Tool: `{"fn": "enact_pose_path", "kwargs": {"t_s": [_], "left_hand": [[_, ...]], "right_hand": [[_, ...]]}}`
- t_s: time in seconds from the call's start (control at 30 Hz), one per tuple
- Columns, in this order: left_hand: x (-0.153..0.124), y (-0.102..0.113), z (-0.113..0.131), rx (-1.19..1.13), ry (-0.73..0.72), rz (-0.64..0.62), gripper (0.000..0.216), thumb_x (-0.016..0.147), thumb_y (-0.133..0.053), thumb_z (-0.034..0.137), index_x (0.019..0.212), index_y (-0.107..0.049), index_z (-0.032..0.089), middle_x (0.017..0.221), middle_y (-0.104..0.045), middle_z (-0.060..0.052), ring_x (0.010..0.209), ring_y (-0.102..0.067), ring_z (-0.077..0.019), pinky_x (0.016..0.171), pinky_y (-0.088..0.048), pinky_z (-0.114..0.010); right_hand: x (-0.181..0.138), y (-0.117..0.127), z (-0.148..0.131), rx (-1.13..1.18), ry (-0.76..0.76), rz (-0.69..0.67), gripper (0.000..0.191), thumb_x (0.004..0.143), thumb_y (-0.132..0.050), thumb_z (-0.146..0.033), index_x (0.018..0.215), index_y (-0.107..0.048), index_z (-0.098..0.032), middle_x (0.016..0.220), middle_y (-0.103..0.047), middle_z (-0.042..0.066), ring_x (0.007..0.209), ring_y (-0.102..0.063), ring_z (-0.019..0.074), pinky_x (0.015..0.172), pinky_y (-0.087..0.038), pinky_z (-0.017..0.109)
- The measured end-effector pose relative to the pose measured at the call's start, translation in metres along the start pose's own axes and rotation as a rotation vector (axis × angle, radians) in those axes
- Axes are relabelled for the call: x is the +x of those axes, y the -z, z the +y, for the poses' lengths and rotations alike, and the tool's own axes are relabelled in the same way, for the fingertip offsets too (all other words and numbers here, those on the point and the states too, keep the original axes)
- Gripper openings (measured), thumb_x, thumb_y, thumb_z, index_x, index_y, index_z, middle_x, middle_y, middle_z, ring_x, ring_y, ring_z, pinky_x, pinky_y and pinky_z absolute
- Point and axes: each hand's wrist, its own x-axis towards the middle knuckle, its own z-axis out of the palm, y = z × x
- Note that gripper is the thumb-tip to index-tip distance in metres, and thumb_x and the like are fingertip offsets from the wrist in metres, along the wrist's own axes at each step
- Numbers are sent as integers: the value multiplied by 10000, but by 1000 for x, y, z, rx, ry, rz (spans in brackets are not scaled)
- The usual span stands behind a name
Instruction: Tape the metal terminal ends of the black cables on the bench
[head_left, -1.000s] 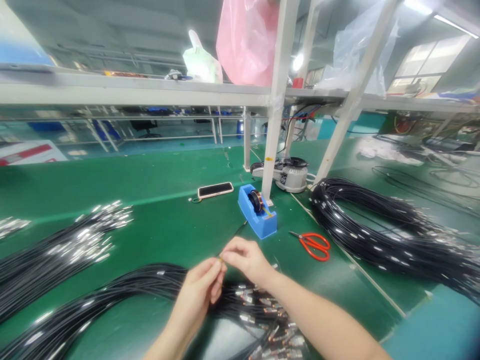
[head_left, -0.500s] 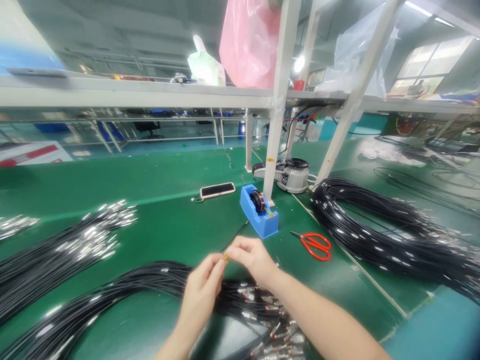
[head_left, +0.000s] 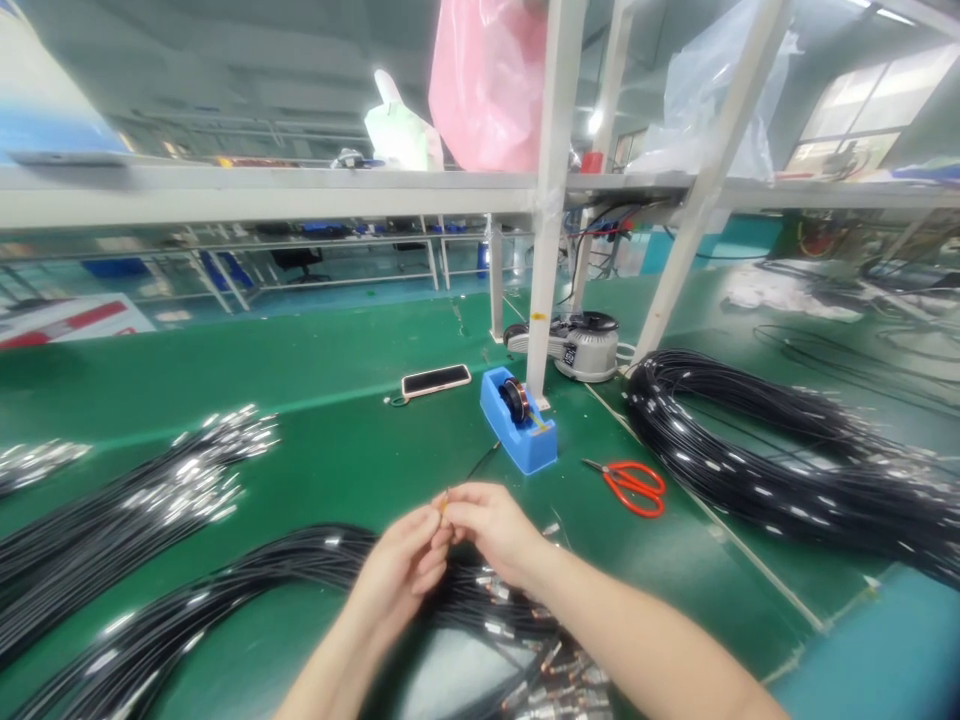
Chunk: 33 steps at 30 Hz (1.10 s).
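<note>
A thin black cable end with a small yellowish tip (head_left: 445, 497) is pinched between the fingertips of the left hand (head_left: 401, 565) and the right hand (head_left: 487, 522), both closed on it, fingertips touching, just above the green bench mat (head_left: 337, 370) near its near edge, about mid-width. The cable's black lead is seen running off toward the far side, toward the blue plastic tape dispenser (head_left: 521, 433).

Directly under the hands a bundle of black cables with copper and silver metal connectors (head_left: 517, 640) is laid, its loop sweeping toward the near left corner. Along the left edge a second bundle of black cables with shiny silver ends (head_left: 172, 490) is spread. Just right of the dispenser, red-handled scissors (head_left: 634, 487) are laid flat. Toward the right edge a large coil of black cable (head_left: 772, 450) is piled. Farther back, mid-mat, a smartphone with a dark screen and pale case (head_left: 436, 380) is laid face up, and a grey round electric tape cutter (head_left: 581, 346) is set behind a white metal frame post (head_left: 547, 200). A pink plastic bag (head_left: 487, 80) is seen on the shelf above.
</note>
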Motion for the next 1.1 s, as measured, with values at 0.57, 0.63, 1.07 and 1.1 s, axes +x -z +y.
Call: {"fn": "enact_pose_path", "kwargs": {"t_s": [0.57, 0.63, 1.07, 1.1], "left_hand": [[-1, -2, -3, 4, -10, 66, 460, 595, -791, 396, 821, -517, 103, 576, -373, 38, 396, -201, 2, 323, -135, -114], [-1, -2, -2, 2, -9, 54, 451, 616, -778, 395, 853, -527, 105, 582, -367, 38, 402, -195, 1, 325, -140, -114], [-2, -2, -7, 13, -23, 88, 409, 622, -774, 371, 754, -488, 111, 582, -345, 36, 408, -201, -3, 330, -132, -116], [-2, -2, -7, 17, -26, 89, 409, 622, -774, 370, 761, -490, 110, 583, -346, 36, 409, -199, -3, 330, -131, -115]], "right_hand": [[2, 2, 7, 195, -37, -23, 162, 525, -638, -113, 685, -629, -88, 646, -586, 21, 567, -520, 90, 589, -335, 215], [2, 2, 6, 177, -25, -40, 167, 550, -633, -131, 710, -641, -82, 648, -582, 27, 577, -517, 89, 590, -328, 215], [1, -1, 10, 164, -1, 37, 179, 529, -664, -166, 683, -617, -89, 640, -588, 23, 553, -522, 100, 598, -334, 237], [1, -1, 10, 169, -1, 38, 179, 526, -665, -165, 681, -617, -90, 642, -590, 23, 553, -523, 101, 599, -334, 238]]}}
